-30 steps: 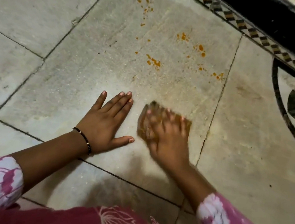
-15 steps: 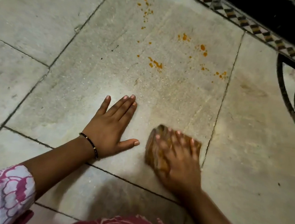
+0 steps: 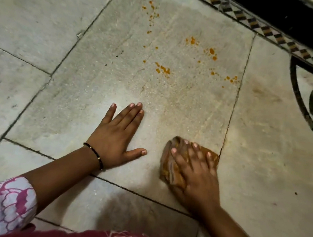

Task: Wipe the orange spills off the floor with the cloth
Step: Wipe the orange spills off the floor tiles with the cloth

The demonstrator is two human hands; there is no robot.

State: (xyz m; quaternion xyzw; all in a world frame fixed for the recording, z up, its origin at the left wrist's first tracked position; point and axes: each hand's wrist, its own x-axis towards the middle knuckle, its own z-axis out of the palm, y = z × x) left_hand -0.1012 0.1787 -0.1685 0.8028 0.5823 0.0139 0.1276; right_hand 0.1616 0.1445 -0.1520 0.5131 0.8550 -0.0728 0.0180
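My right hand presses the cloth flat on the floor, fingers extended. My left hand lies released beside it. The orange spills sit well beyond both.

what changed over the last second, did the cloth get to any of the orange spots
The right hand slid the cloth back toward the person and slightly right, away from the orange spills, ending near the tile joint; it reached none. The left hand stayed flat on the floor, and the spots look unchanged.
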